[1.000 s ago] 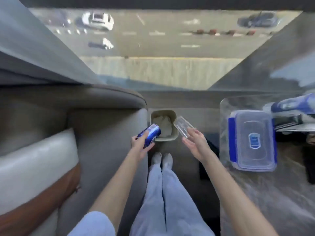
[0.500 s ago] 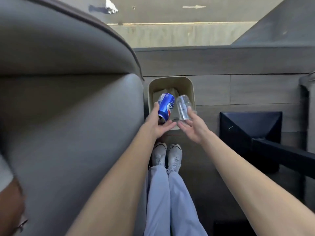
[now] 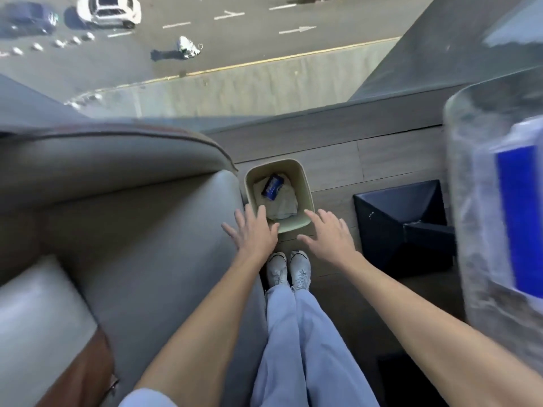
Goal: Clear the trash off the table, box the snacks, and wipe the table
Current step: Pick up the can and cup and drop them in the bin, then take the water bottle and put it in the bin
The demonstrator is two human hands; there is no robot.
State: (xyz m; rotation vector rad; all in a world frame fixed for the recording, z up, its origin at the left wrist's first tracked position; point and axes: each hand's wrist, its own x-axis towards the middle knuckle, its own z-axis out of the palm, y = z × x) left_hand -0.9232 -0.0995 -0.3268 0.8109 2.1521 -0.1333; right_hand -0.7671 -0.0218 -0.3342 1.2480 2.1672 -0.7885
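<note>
A small beige trash bin (image 3: 305, 189) stands on the floor between the sofa and the table base. Inside it a blue soda can (image 3: 273, 187) lies on crumpled pale paper (image 3: 283, 204). My left hand (image 3: 254, 232) hovers over the bin's near left corner, fingers spread, holding nothing. My right hand (image 3: 327, 235) hovers at the bin's near right corner, also spread and empty. At the right edge, blurred, is the glass table (image 3: 467, 177) with a clear snack box with a blue clip (image 3: 518, 218) on it. The clear plastic piece is not visible.
A grey sofa (image 3: 132, 230) fills the left side, with a brown cushion (image 3: 85, 374) at the lower left. The table's dark pyramid base (image 3: 402, 224) sits right of the bin. My feet (image 3: 289, 270) stand just behind the bin. A window ahead looks down on a street.
Both hands have let go: the blue can now lies in the bin, and the clear plastic piece has left my right hand. Both hands are open, and the view has tilted up.
</note>
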